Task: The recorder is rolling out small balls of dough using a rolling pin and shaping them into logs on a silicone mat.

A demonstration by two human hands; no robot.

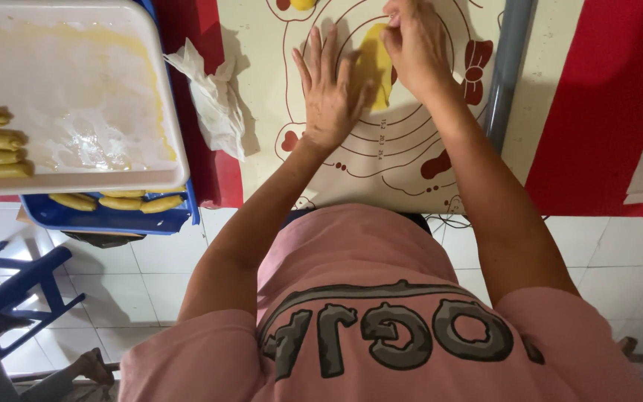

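Head view: left hand fingers spread flat, pressing yellow dough piece on baking mat; right hand fingers pinch its upper edge. Dough smooth, elongated, folded, atop tabletop.

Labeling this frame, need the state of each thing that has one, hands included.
left hand: flat, fingers spread, pressing on the mat
right hand: pinching the dough's top edge
yellow dough: flattened, partly folded on the baking mat
white tray: greased, rolled pieces at its left edge
blue tray: beneath, holding rolled pieces
plastic sheet: crumpled

head view, steeply downward, close over table
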